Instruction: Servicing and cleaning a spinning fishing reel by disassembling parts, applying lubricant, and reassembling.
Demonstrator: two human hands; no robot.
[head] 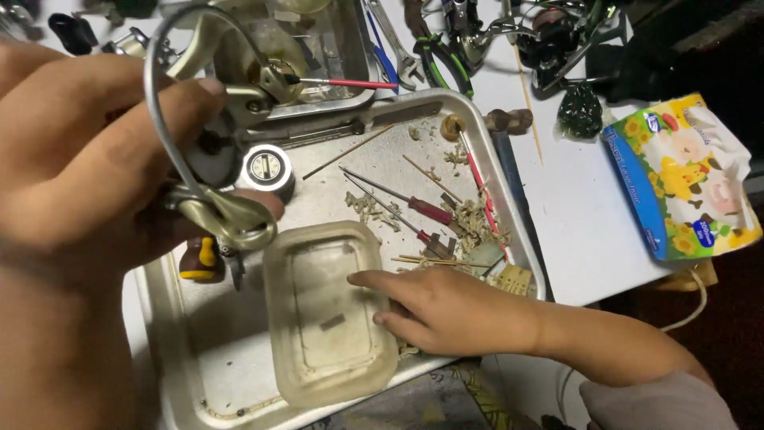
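My left hand [87, 151] fills the left of the view, raised close to the camera and gripping a fishing reel part [215, 127] with a curved wire bail arm and olive metal ends. My right hand [446, 306] reaches down to a clear plastic rectangular container [326, 310], with the index fingertip on its right rim. The container lies in a shallow metal tray [199, 350]. A round reel knob [268, 169] sits just beyond the left hand in the tray.
The tray also holds small red-handled screwdrivers [426, 211], thin wooden sticks, dirty scraps and a yellow-handled tool [199, 259]. Behind it stands a second metal tray [350, 48] with a brush, plus wrenches, pliers and reels. A colourful tissue pack [684, 179] lies at the right.
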